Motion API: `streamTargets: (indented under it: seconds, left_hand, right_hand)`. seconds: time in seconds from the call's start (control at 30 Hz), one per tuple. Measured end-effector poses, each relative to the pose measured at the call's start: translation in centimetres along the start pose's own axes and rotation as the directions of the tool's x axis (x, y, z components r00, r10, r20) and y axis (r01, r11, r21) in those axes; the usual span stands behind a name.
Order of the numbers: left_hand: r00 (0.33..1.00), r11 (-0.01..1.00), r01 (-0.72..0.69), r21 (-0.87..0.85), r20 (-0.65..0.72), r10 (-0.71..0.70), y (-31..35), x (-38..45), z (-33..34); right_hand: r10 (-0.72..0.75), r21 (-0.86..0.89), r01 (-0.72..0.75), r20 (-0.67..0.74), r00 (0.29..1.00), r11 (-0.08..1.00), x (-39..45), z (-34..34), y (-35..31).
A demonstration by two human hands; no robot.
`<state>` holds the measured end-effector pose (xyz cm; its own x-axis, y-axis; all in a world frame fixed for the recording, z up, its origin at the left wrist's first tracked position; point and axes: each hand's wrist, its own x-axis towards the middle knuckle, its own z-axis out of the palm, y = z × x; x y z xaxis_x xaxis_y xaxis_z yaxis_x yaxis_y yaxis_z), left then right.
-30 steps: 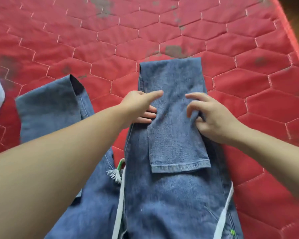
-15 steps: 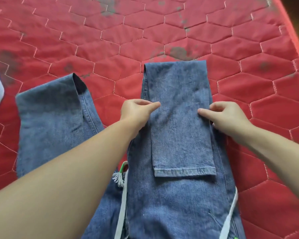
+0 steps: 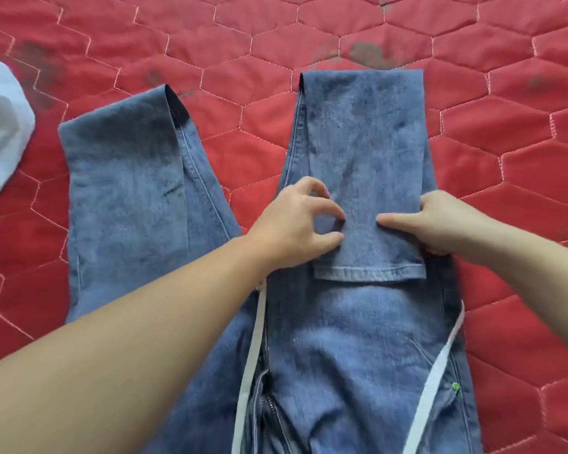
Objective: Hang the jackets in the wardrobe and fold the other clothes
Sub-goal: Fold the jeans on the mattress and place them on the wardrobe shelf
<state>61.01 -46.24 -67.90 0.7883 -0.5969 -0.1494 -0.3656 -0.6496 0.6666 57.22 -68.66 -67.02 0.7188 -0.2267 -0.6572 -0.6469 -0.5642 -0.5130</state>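
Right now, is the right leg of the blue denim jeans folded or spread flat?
Folded. The right leg of the blue denim jeans doubles back on itself, its stitched hem lying toward the waist.

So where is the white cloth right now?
In the head view the white cloth lies at the far left edge on the red quilted mattress, just left of the jeans' left leg.

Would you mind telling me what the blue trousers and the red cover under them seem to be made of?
The blue trousers look like faded denim: mottled weave, stitched hem. The red cover looks like quilted fabric with a slight sheen, stitched in pale hexagons; its fibre cannot be told.
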Motion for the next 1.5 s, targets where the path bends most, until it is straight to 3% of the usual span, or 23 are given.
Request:
streamTargets:
  seconds: [0.07,0.13,0.23,0.27,0.33,0.4,0.53,0.63,0.8,0.97,1.1,1.23,1.33,1.4,1.5]
  left_hand:
    - [0.998,0.977,-0.058,0.205,0.015,0.057,-0.1,-1.5,0.4]
    - [0.995,0.949,-0.077,0.304,-0.040,0.094,0.1,-3.1,0.9]
    - [0.992,0.917,-0.066,0.392,-0.075,0.104,0.4,-5.9,2.0]
    - [0.995,0.899,-0.067,0.432,-0.043,0.094,0.7,-7.0,2.5]
    - [0.997,0.870,-0.068,0.487,0.007,0.074,1.3,-9.6,3.1]
    - [0.998,0.863,-0.064,0.502,0.008,0.069,1.9,-12.8,3.5]
    - [0.995,0.885,-0.052,0.462,-0.052,0.085,1.9,-20.0,4.3]
    - [0.988,0.881,-0.110,0.461,-0.050,0.149,1.5,-24.9,4.7]
    - [0.990,0.894,-0.115,0.432,-0.022,0.138,1.1,-30.5,5.1]
    - [0.978,0.866,-0.009,0.500,0.185,-0.097,1.4,-34.6,6.7]
    - [0.973,0.847,0.089,0.525,0.134,-0.186,2.4,-36.2,7.6]
    - [0.965,0.839,0.217,0.499,0.020,-0.261,3.5,-37.6,8.5]
    - [0.958,0.793,0.268,0.546,-0.068,-0.277,3.5,-38.1,8.8]
    - [0.956,0.789,0.287,0.544,-0.107,-0.274,3.4,-37.6,8.4]
    - [0.952,0.813,0.273,0.514,-0.020,-0.307,4.2,-37.4,7.8]
  right_hand:
    - [-0.057,-0.126,0.043,-0.114,0.992,0.991,-0.8,0.4,0.1]
    - [-0.127,-0.223,0.073,-0.239,0.963,0.972,-2.1,1.5,0.5]
    - [-0.330,-0.450,0.123,-0.416,0.847,0.884,-5.1,3.6,1.5]
    - [-0.436,-0.549,0.171,-0.398,0.807,0.818,-6.3,4.3,1.7]
    - [-0.621,-0.707,0.312,-0.226,0.751,0.634,-8.8,6.0,2.3]
    - [-0.723,-0.757,0.445,-0.053,0.689,0.479,-11.6,8.2,3.4]
    - [-0.787,-0.717,0.623,0.172,0.593,0.313,-17.2,12.5,6.7]
    - [-0.780,-0.662,0.698,0.273,0.563,0.271,-20.1,14.1,9.6]
    - [-0.691,-0.685,0.698,0.400,0.602,0.211,-23.4,15.7,12.7]
    - [-0.646,-0.741,0.619,0.344,0.682,0.259,-25.5,17.2,12.4]
    - [-0.700,-0.762,0.597,0.282,0.656,0.252,-26.5,17.6,11.7]
    - [-0.721,-0.754,0.528,0.106,0.684,0.391,-27.5,17.8,13.1]
    - [-0.748,-0.724,0.528,0.026,0.663,0.443,-27.5,18.3,13.7]
    - [-0.758,-0.705,0.555,0.038,0.652,0.442,-27.7,18.2,13.2]
    - [-0.626,-0.712,0.538,0.178,0.760,0.452,-28.8,17.9,12.1]
